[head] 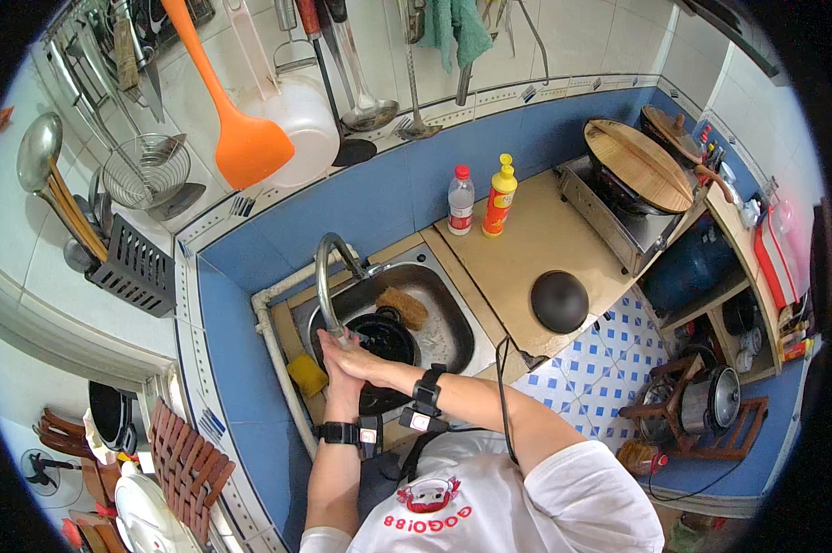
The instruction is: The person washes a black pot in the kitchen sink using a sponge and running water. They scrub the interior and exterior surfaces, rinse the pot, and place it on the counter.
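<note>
Under the spout of the curved metal faucet (325, 276), my left hand (334, 358) and my right hand (362, 362) are pressed against each other. Whether anything lies between the palms is hidden. Below them, a black pot (405, 339) sits in the stainless steel sink (461, 339), its near part covered by my hands and right forearm. A brown fibrous scrubber (403, 308) rests in the sink behind the pot. To the left of my hands, a yellow sponge (307, 375) lies on the sink's edge.
A dark domed object (560, 301), a red-capped bottle (461, 200) and a yellow-capped bottle (500, 197) stand on the counter. Farther right is a stove (613, 221) with a wooden-lidded wok (640, 166). Utensils, including an orange spatula (253, 148), hang above. A cable (502, 394) runs by my right arm.
</note>
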`<state>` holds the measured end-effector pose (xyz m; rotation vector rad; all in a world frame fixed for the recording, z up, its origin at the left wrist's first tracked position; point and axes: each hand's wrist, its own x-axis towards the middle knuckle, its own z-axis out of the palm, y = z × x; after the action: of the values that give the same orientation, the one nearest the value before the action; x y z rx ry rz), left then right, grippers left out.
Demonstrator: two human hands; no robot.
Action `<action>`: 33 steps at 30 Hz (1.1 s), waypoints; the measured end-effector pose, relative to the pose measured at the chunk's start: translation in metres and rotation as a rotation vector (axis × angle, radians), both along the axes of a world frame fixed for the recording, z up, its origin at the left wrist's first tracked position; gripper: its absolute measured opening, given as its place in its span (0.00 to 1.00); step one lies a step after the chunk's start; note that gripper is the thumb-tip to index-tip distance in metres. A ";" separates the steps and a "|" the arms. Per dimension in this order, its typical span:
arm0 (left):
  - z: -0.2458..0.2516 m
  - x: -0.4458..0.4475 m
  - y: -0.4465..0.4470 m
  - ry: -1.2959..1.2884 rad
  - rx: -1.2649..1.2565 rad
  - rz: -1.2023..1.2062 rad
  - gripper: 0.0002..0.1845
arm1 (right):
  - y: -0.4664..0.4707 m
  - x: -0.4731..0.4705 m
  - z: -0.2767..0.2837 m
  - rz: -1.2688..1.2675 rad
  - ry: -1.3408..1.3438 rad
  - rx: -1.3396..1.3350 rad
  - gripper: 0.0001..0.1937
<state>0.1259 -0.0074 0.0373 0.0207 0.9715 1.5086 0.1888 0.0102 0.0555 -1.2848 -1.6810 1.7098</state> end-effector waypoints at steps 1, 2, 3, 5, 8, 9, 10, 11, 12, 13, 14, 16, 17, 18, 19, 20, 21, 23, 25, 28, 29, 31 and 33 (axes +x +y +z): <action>-0.001 0.006 -0.001 0.000 0.106 0.063 0.15 | 0.002 -0.002 -0.004 0.045 0.069 0.010 0.32; 0.001 0.001 -0.003 -0.124 0.202 -0.241 0.16 | 0.015 -0.004 -0.009 -0.061 -0.013 -0.186 0.29; -0.003 0.007 -0.005 -0.031 0.266 -0.249 0.14 | 0.019 -0.006 -0.015 0.020 0.079 -0.163 0.30; -0.012 0.012 -0.005 -0.010 0.363 -0.237 0.15 | 0.028 -0.014 -0.026 0.000 0.191 -0.125 0.33; -0.028 -0.007 0.006 0.038 0.060 -0.203 0.26 | 0.017 -0.025 -0.034 -0.258 -0.152 -0.105 0.34; -0.032 -0.018 0.011 -0.027 -0.043 -0.160 0.24 | 0.009 -0.029 -0.034 -0.151 -0.153 -0.102 0.36; -0.037 -0.019 0.010 -0.049 -0.048 -0.145 0.25 | 0.007 -0.026 -0.033 -0.046 -0.151 -0.097 0.38; -0.041 -0.020 0.008 -0.072 -0.042 -0.129 0.26 | 0.001 -0.026 -0.031 0.047 -0.162 -0.034 0.40; -0.042 -0.019 0.009 -0.035 -0.014 -0.164 0.27 | 0.003 -0.023 -0.028 -0.002 -0.165 -0.104 0.39; -0.042 -0.016 0.007 0.004 0.014 -0.201 0.28 | 0.003 -0.020 -0.026 -0.052 -0.166 -0.174 0.38; -0.041 -0.010 0.006 0.062 0.059 -0.232 0.29 | 0.007 -0.017 -0.023 -0.106 -0.163 -0.245 0.38; -0.038 0.003 0.003 -0.069 0.152 -0.254 0.28 | 0.014 -0.014 -0.022 -0.125 0.133 -0.320 0.34; -0.036 0.005 0.004 -0.146 0.162 -0.269 0.27 | 0.019 -0.010 -0.022 -0.205 0.324 -0.356 0.33; -0.035 0.005 0.005 -0.012 0.208 -0.297 0.28 | 0.016 -0.013 -0.023 -0.336 0.141 -0.092 0.24; -0.036 0.003 0.006 0.018 0.055 -0.264 0.29 | 0.018 -0.010 -0.025 -0.293 0.134 -0.051 0.24; -0.038 -0.002 0.009 0.049 -0.023 -0.266 0.30 | 0.010 -0.011 -0.027 -0.243 0.140 -0.044 0.25; -0.041 -0.010 0.009 0.102 -0.121 -0.256 0.30 | 0.005 -0.009 -0.029 -0.192 0.144 -0.041 0.25; -0.055 -0.020 0.006 0.165 -0.173 -0.201 0.24 | -0.010 0.000 -0.033 -0.093 0.155 -0.038 0.26; -0.068 -0.027 0.004 0.112 -0.200 -0.216 0.25 | -0.019 0.017 -0.035 0.054 0.190 -0.030 0.27; -0.078 -0.031 -0.005 0.129 -0.121 -0.354 0.15 | -0.012 0.048 -0.044 0.098 -0.178 0.136 0.31; -0.078 -0.032 -0.009 0.226 -0.131 -0.404 0.17 | -0.011 0.060 -0.049 0.074 -0.193 -0.069 0.30; -0.076 -0.032 -0.013 0.456 -0.149 -0.507 0.21 | -0.005 0.073 -0.065 0.176 -0.428 0.024 0.26; -0.073 -0.036 -0.016 0.557 -0.222 -0.555 0.22 | -0.007 0.079 -0.086 0.209 -0.474 0.019 0.25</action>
<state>0.0904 -0.0234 -0.0359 0.5320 1.4300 0.8832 0.2676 0.0036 -0.0307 -1.6514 -2.1552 1.5745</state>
